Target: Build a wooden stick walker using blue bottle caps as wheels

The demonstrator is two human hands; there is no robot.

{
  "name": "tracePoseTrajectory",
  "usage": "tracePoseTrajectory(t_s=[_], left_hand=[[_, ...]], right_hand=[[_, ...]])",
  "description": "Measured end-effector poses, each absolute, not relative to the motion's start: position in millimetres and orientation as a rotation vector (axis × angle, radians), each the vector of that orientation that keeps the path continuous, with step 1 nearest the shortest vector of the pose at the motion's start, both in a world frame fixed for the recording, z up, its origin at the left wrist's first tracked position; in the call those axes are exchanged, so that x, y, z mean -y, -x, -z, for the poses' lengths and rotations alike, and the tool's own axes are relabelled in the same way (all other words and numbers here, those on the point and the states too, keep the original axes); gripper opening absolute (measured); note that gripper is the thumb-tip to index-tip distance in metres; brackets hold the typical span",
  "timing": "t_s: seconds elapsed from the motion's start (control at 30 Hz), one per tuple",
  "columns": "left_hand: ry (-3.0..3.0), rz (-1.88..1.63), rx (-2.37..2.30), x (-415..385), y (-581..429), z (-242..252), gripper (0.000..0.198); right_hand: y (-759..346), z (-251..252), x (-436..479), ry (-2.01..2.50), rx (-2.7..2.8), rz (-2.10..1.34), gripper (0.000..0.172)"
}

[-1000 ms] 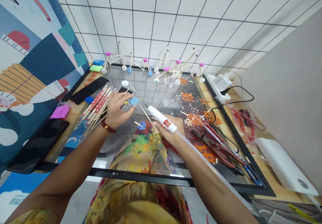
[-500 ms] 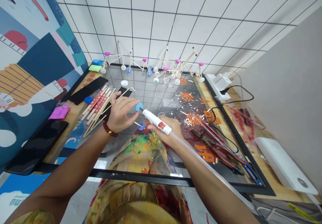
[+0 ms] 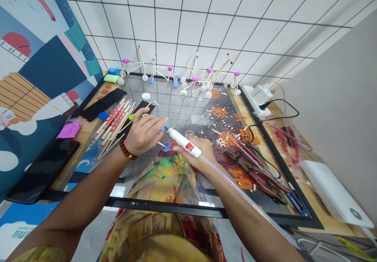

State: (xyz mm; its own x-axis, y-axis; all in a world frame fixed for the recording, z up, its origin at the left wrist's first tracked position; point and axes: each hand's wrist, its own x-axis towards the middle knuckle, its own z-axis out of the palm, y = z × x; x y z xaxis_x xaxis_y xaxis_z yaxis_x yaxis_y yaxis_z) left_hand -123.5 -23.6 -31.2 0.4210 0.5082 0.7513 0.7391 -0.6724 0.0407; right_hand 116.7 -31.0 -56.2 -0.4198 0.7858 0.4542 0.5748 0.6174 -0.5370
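My left hand (image 3: 145, 131) is closed, its fingertips around a light-blue bottle cap (image 3: 165, 126) that they mostly hide. Below it, a wooden stick (image 3: 160, 144) runs from under that hand to a darker blue bottle cap (image 3: 166, 147). My right hand (image 3: 198, 152) grips a white pen-shaped hot glue gun (image 3: 183, 141), with a long clear glue stick (image 3: 232, 183) trailing from its back end. The dark nozzle points left and touches or nearly touches the light-blue cap. Whether glue is coming out cannot be made out.
Several stick-and-cap models (image 3: 195, 79) stand along the back. Loose wooden sticks (image 3: 113, 126) lie left, near a phone (image 3: 44, 171) and pink clay (image 3: 69, 130). Pliers (image 3: 256, 171) and wood scraps (image 3: 225, 138) lie right, beside a power strip (image 3: 253, 101) with black cables.
The left fingers have moved slightly right and now cover more of the light-blue cap. A yellow-green piece beside the left hand shows more. The glue gun has barely moved.
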Motion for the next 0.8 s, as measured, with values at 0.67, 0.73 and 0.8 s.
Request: tracePoseTrajectory(t_s=[0.67,0.73,0.8], left_hand=[[2.415,0.963,1.048,22.7,126.0,24.8,0.064],[2.376,1.007,1.090,23.5,123.7,25.9,0.061],[2.327,1.055,1.106,23.5,121.8,27.3,0.060]], right_hand=[[-117.5,43.3,32.3,1.157,2.285,-0.302,0.052],[-117.5,43.2,33.0,1.104,2.225,-0.367,0.052],[-117.9,43.6,33.0,1.054,2.180,-0.404,0.053]])
